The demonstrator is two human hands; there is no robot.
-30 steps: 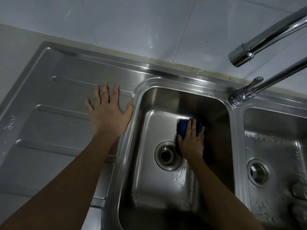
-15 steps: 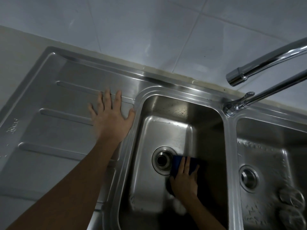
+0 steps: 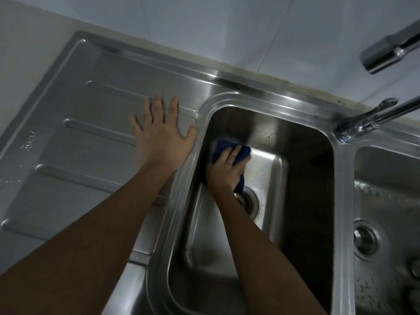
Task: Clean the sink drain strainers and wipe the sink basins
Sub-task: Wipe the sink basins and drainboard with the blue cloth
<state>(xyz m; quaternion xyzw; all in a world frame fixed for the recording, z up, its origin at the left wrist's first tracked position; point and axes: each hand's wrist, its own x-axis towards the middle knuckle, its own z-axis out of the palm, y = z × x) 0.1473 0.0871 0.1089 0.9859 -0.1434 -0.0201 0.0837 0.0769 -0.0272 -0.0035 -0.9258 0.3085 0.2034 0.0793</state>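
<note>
A steel double sink fills the view. In the left basin (image 3: 302, 178), my right hand (image 3: 227, 169) presses a dark blue cloth (image 3: 221, 148) flat against the far left corner of the basin floor, fingers straight on top of it. The left basin's drain (image 3: 250, 201) lies just below that hand, partly hidden by my wrist. My left hand (image 3: 161, 137) rests flat with spread fingers on the ribbed drainboard (image 3: 79, 144), thumb at the basin rim. The right basin (image 3: 386, 178) shows its own drain (image 3: 366, 239) at the right edge.
A chrome tap (image 3: 363, 121) rises from the divider between the basins, and its spout (image 3: 386, 53) hangs at the top right. White wall tiles (image 3: 204, 26) run behind the sink. Round objects, blurred, lie at the right basin's near right edge (image 3: 414, 269).
My right hand has slid the blue cloth from beside the drain to the far left corner of the left basin. My left hand has stayed flat on the drainboard.
</note>
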